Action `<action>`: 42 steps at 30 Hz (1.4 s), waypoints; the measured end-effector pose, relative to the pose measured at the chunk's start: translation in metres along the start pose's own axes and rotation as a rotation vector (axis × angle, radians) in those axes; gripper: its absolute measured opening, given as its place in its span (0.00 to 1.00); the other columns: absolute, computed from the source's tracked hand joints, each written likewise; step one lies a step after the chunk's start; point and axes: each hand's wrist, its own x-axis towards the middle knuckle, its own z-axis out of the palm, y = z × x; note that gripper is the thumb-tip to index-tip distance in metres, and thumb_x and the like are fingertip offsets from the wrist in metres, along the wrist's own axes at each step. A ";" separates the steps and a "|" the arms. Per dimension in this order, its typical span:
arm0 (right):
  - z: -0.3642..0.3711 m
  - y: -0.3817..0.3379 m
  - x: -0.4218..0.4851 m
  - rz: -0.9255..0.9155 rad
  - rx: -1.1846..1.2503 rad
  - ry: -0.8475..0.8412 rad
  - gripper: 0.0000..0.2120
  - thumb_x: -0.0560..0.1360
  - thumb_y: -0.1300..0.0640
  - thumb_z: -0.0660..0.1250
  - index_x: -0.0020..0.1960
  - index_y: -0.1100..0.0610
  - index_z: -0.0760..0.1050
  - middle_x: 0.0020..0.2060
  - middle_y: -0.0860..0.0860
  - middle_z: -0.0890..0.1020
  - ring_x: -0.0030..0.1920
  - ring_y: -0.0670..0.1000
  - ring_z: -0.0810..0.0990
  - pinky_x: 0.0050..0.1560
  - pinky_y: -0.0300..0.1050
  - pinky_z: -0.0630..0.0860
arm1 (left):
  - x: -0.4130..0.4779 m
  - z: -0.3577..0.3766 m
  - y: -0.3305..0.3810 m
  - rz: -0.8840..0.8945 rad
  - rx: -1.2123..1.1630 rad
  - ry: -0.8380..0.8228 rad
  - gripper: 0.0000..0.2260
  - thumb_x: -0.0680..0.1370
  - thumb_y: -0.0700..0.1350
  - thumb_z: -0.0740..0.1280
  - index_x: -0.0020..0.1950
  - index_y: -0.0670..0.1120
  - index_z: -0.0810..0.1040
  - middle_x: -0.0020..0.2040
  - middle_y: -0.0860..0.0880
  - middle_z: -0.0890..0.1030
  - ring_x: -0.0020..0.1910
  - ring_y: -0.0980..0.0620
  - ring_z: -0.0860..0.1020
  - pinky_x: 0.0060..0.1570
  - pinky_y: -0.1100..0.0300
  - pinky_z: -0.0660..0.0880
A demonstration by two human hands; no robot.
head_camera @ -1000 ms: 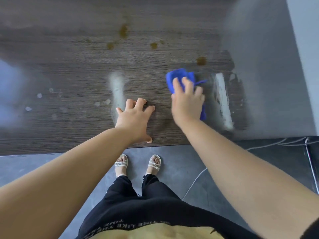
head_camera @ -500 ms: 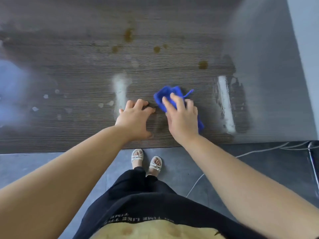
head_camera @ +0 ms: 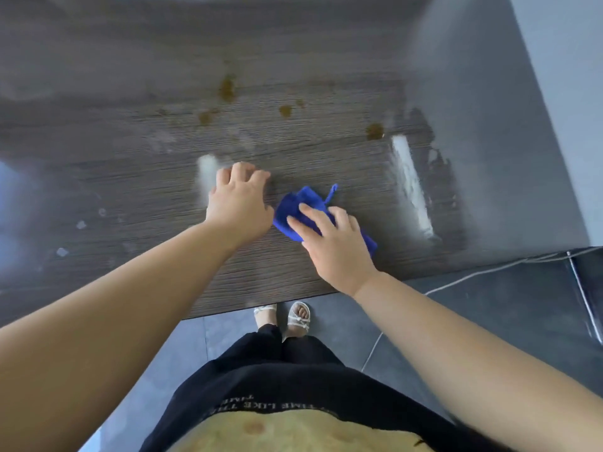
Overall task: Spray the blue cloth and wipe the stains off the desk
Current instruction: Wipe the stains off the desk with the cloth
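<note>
**While the left hand [head_camera: 239,200] braces, the right hand [head_camera: 332,243] presses the blue cloth [head_camera: 295,207]**

Where the dark wood-grain worktop [head_camera: 98,158] runs toward its near edge, the blue cloth lies bunched flat on the surface. The right hand rests on top of it with fingers spread and fairly straight, pressing down rather than gripping. A small tab of the cloth sticks out on the far side, beyond the fingertips.

Just left of the cloth, nearly touching it, the left hand sits palm-down on the worktop, fingers loosely bent, holding nothing.

Beyond the cloth, well apart from it, several brown stains mark the wood: the largest [head_camera: 227,89] farthest away, two smaller ones [head_camera: 205,117] [head_camera: 285,110] nearer, and one [head_camera: 374,131] off to the far right. Right of the cloth runs a long white streak [head_camera: 411,187]; a shorter white smear [head_camera: 206,171] shows left of it, past the left hand. Small pale flecks [head_camera: 62,252] dot the wood farther left.

Nearer than the cloth, below the worktop's edge, a grey floor [head_camera: 489,305] shows, with white sandals [head_camera: 298,318] on it and a thin cable [head_camera: 473,275] to the right.
</note>
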 end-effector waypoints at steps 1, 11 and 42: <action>-0.002 0.017 -0.010 -0.072 0.013 -0.001 0.20 0.72 0.56 0.65 0.63 0.48 0.74 0.63 0.49 0.76 0.50 0.57 0.70 0.45 0.51 0.73 | 0.002 0.000 -0.001 0.015 0.007 -0.008 0.25 0.75 0.44 0.61 0.72 0.50 0.62 0.71 0.48 0.60 0.70 0.43 0.56 0.65 0.48 0.63; -0.005 0.013 0.021 0.545 0.001 0.098 0.19 0.72 0.57 0.65 0.64 0.53 0.74 0.63 0.54 0.76 0.51 0.63 0.74 0.47 0.56 0.72 | 0.005 0.013 0.023 0.117 -0.036 -0.037 0.24 0.75 0.45 0.61 0.72 0.50 0.63 0.71 0.48 0.61 0.70 0.44 0.56 0.67 0.48 0.61; -0.010 0.091 0.007 0.165 0.070 -0.012 0.21 0.70 0.60 0.68 0.64 0.54 0.75 0.61 0.53 0.77 0.49 0.61 0.72 0.44 0.55 0.74 | 0.019 0.026 0.038 -0.024 0.193 0.155 0.29 0.74 0.61 0.62 0.71 0.50 0.62 0.73 0.47 0.58 0.71 0.43 0.55 0.67 0.44 0.58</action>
